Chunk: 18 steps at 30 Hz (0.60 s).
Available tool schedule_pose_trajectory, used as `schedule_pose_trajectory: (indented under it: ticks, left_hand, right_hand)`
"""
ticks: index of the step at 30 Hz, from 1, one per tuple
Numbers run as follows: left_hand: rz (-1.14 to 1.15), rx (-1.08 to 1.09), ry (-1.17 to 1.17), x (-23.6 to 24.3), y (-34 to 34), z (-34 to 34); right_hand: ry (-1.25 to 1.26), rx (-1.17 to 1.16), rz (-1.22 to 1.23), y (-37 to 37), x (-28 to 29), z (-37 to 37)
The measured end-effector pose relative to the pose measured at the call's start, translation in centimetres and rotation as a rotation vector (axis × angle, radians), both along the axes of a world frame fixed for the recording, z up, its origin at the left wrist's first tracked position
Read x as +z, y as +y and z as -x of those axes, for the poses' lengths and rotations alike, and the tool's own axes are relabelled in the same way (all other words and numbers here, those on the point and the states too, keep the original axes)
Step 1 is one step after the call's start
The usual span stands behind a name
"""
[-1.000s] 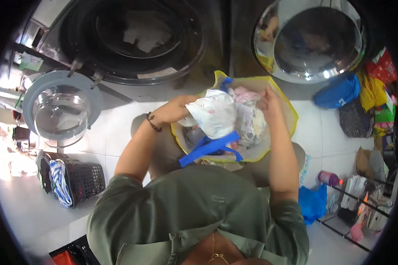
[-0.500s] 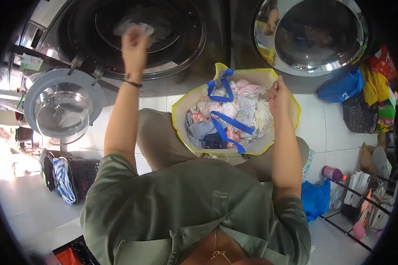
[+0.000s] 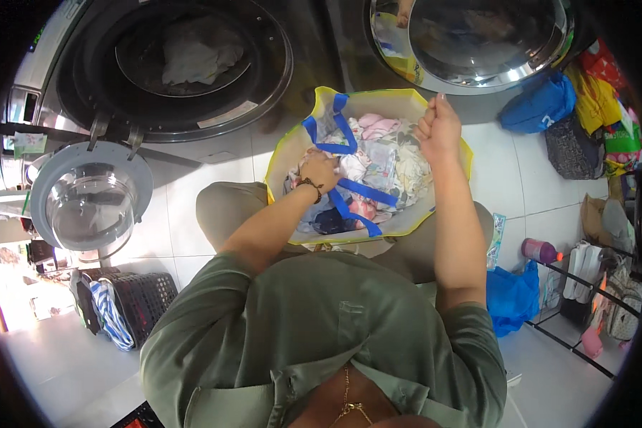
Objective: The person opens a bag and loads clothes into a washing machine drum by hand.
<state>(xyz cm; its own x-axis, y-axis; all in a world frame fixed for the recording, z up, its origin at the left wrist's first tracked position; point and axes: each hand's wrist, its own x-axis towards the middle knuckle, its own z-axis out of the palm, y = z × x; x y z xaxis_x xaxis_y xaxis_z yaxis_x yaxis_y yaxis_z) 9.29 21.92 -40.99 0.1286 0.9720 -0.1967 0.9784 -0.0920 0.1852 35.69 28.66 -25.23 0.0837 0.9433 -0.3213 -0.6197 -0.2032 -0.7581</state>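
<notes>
A large white bag (image 3: pixel 277 151) with yellow edging and blue straps stands between my knees, full of crumpled clothes (image 3: pixel 378 160). My left hand (image 3: pixel 319 171) is down among those clothes at the bag's left side; its fingertips are partly buried, so their grip is unclear. At the right rim my right hand (image 3: pixel 439 130) is closed in a fist with the thumb up; what it grips, if anything, is hidden. Ahead on the left, a front-loading machine's drum (image 3: pixel 143 75) is uncovered, with pale whitish cloth (image 3: pixel 203 53) inside. Its round door (image 3: pixel 90 196) hangs swung out to the left.
A second machine's closed round door (image 3: pixel 485 43) is ahead on the right. Several bags, including a blue one (image 3: pixel 538 103), sit at right. A purple bottle (image 3: pixel 541 250) and black rack (image 3: pixel 578 285) lie nearer. A dark basket (image 3: pixel 146 303) stands at left.
My left hand has come back from the drum opening and gone down into the clothes in the bag. The right hand stays by the rim, and the whole view has shifted slightly.
</notes>
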Motion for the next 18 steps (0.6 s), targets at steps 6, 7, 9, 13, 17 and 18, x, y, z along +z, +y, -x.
schedule_pose_trajectory:
  ticks: [6, 7, 9, 13, 17, 18]
  left_hand:
    - [0.08, -0.004, -0.307, 5.4, 1.5, 2.5]
    - [0.051, 0.049, -0.425, 7.5, 1.7, 3.0]
    - [0.021, 0.176, -0.644, 12.3, 2.2, 3.7]
    - [-0.192, 0.133, -1.255, 22.7, 2.7, 4.9]
    - [0.007, -0.004, -1.641, 29.0, 1.9, 5.1]
    - [-0.161, 0.041, -1.282, 29.6, 1.7, 4.9]
  right_hand:
    - [-0.48, 0.16, -0.21, -0.9, 0.9, 1.3]
    - [-0.473, 0.183, -0.183, -1.1, 1.3, 1.7]
    - [-0.446, 0.247, -0.217, -1.7, 2.1, 2.3]
    - [-0.438, 0.271, -0.355, -2.1, 1.9, 4.4]
    - [-0.356, 0.37, -0.485, -1.6, -0.2, 6.4]
    - [-0.268, 0.364, -0.412, -1.4, -0.8, 6.8]
